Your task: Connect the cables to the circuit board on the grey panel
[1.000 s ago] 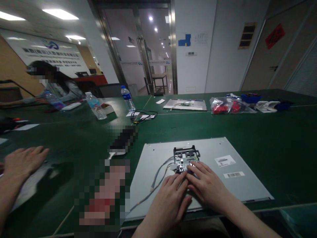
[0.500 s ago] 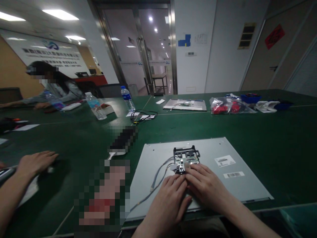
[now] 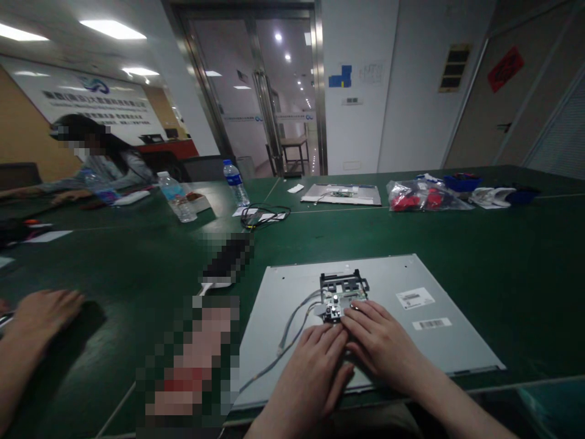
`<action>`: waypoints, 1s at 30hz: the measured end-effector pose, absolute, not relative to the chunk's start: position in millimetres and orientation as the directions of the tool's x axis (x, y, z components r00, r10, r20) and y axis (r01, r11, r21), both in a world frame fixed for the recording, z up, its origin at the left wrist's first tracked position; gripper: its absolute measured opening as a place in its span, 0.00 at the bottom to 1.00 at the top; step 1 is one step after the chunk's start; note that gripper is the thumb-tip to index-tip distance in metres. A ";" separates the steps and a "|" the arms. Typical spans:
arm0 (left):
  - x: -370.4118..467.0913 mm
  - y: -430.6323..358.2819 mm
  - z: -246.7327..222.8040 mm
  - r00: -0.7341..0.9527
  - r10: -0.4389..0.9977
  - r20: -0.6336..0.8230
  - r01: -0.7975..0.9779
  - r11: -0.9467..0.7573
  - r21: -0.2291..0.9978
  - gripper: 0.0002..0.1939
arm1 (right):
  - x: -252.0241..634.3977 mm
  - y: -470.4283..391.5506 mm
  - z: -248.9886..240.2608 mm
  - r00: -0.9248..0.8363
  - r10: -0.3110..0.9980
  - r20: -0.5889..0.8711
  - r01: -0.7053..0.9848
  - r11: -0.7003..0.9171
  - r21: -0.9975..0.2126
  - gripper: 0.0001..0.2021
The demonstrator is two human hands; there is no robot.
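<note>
Take the circuit board as the clock's centre, with twelve pointing away from the wearer. The left hand lies at seven o'clock, fingers together, tips at the board's near edge; the right hand is at five, fingers bent over the board's near right part. Whether either pinches anything cannot be told, since the fingers cover that spot.

The board sits by a black frame on the pale flat panel. Pressing unevenly there could flex the board or let a fingertip slip onto its small parts. The grey-blue cables leave the board at nine o'clock and run toward eight, beside the left forearm; a sleeve or wrist catching them could strain the connection.

Further out, a blurred-out pink-and-red item lies at eight, just beside the panel, and would hinder sliding it that way. Another person's hand rests at nine on the green counter. A dark device lies at ten; a coil of black cable at eleven, near a blue-capped bottle. A second panel lies at twelve, well apart, with a plastic bag at one.
</note>
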State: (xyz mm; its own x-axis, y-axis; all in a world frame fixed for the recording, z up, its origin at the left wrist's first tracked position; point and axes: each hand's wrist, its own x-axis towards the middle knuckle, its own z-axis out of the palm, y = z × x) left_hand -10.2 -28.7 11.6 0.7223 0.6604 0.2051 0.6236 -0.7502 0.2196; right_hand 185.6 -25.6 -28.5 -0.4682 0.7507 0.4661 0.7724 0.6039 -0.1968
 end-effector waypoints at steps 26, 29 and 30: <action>-28.8 -9.1 -15.7 0.528 0.779 0.339 0.805 -0.586 0.093 0.25 | 185.5 -25.0 -27.4 -0.461 0.750 0.474 0.764 0.607 -0.218 0.19; -29.1 -9.0 -17.8 0.521 0.783 0.340 0.810 -0.580 0.093 0.25 | 185.5 -24.9 -27.7 -0.463 0.748 0.475 0.766 0.608 -0.211 0.19; -29.2 -8.9 -18.5 0.522 0.783 0.339 0.809 -0.580 0.093 0.25 | 185.5 -25.0 -27.7 -0.465 0.748 0.474 0.767 0.608 -0.208 0.19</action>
